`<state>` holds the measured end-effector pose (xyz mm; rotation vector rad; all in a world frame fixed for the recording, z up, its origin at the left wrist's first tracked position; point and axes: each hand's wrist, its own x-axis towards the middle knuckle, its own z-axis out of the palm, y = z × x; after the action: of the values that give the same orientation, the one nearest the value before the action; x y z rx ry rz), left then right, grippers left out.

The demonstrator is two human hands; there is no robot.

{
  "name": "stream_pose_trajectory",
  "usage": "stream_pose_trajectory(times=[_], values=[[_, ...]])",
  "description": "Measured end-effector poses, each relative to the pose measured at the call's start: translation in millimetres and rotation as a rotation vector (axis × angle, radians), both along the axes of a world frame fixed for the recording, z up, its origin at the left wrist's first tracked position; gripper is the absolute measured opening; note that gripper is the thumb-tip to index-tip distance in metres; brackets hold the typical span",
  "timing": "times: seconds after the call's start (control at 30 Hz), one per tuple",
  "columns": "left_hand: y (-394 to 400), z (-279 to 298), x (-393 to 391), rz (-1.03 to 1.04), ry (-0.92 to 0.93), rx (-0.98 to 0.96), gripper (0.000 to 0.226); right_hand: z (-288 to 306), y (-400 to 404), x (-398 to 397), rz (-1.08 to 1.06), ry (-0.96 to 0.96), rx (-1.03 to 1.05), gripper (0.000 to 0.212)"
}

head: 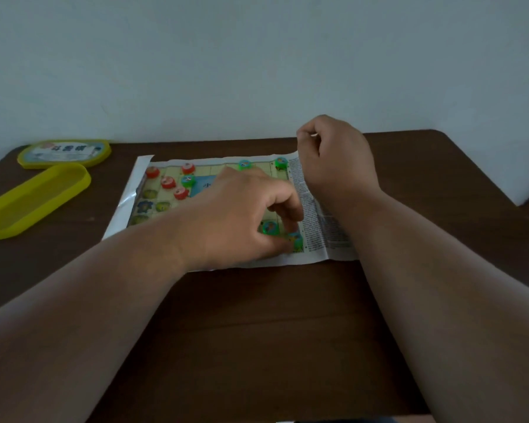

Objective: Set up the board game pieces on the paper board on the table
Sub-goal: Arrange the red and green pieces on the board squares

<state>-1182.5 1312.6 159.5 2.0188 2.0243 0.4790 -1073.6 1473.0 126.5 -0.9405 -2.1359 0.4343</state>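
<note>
A dark table carries the paper board at twelve o'clock. At ten o'clock lie an open yellow box and, beyond it, its lid. The left hand reaches across the board, fingers pinching a green piece at the board's four o'clock corner; another green piece sits just beside it. The right hand hovers curled over the one o'clock corner; whether it grips the paper is unclear. Red pieces cluster at the board's ten o'clock, with more green ones along the far edge.
</note>
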Motion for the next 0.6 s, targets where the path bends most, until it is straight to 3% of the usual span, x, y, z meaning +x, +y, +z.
stream_pose_trajectory(times=[0.13, 0.3, 0.4, 0.6], values=[[1.1, 4.4, -9.1, 0.123, -0.057, 0.079, 0.015, 1.6, -0.1, -2.5, 0.003, -0.025, -0.006, 0.028], [0.4, 20.9, -74.2, 0.542, -0.131, 0.318, 0.010, -1.0, -1.8, -4.3, 0.064, -0.035, 0.043, 0.026], [-6.4, 23.0, -108.2, 0.693, -0.104, 0.209, 0.010, -0.9, -2.7, -3.1, 0.093, -0.068, 0.051, 0.026], [-3.3, 9.9, -111.9, 0.733, 0.035, -0.007, 0.017, 4.7, -8.8, 0.0, 0.110, -0.150, -0.032, 0.022]])
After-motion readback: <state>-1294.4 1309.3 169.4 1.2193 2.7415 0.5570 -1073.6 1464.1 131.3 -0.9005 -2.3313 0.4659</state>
